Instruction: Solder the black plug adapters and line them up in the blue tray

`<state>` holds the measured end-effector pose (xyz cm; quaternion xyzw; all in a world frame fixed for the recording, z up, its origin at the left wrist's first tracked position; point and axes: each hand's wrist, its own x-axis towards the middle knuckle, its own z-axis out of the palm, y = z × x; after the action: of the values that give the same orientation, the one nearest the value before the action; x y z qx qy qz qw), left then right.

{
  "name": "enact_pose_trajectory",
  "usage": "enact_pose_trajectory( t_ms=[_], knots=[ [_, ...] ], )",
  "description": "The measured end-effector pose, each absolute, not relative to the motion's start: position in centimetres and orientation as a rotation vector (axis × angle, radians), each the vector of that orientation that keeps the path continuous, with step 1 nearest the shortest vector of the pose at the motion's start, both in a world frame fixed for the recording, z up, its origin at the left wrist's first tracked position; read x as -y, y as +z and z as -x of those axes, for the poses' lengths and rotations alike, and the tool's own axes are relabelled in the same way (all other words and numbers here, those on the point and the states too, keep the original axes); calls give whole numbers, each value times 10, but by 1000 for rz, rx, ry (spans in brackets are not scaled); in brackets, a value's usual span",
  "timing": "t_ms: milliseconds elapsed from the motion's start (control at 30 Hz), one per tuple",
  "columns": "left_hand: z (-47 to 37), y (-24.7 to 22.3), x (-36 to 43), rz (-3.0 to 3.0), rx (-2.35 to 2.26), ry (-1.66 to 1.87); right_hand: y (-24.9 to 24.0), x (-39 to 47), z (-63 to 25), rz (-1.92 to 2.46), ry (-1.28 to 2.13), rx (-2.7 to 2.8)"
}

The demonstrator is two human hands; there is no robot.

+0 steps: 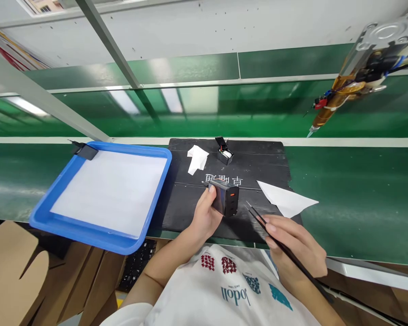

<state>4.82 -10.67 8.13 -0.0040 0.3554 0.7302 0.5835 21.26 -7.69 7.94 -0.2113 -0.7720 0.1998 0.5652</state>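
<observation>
My left hand (206, 213) is closed around a black wall charger (226, 198), whose port end with an orange-red slot faces right. The plug prongs stick out at its far left. In my right hand (294, 244) is a pair of black tweezers (285, 250), gripped like a pen, with tips slightly apart beside the charger and not touching it. Beneath both hands lies a black mat (183, 199) with white characters. Farther back on it stands a small black charger housing (225, 155) with its lid up and pale and coloured parts showing inside.
A blue tray (125, 244) lined with white paper stands on the left, with another black charger (85, 151) at its back corner. Crumpled white paper (197, 158) and a folded white sheet (287, 199) lie on the mat. A dispenser-like tool (326, 111) hangs at upper right.
</observation>
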Motion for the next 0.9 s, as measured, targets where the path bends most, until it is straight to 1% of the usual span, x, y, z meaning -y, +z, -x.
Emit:
enact_pose_trajectory(
  t_ms=[100, 267, 533, 900],
  knots=[
    [-49, 83, 108, 8, -831, 1704, 86, 82, -214, 429, 470, 1898],
    [-51, 86, 108, 19, -845, 1715, 85, 88, -211, 380, 578, 1940],
    [-49, 86, 109, -46, -860, 1732, 81, 88, -208, 381, 541, 1933],
    [-48, 91, 109, 26, -832, 1724, 85, 84, -210, 439, 476, 1906]
  ],
)
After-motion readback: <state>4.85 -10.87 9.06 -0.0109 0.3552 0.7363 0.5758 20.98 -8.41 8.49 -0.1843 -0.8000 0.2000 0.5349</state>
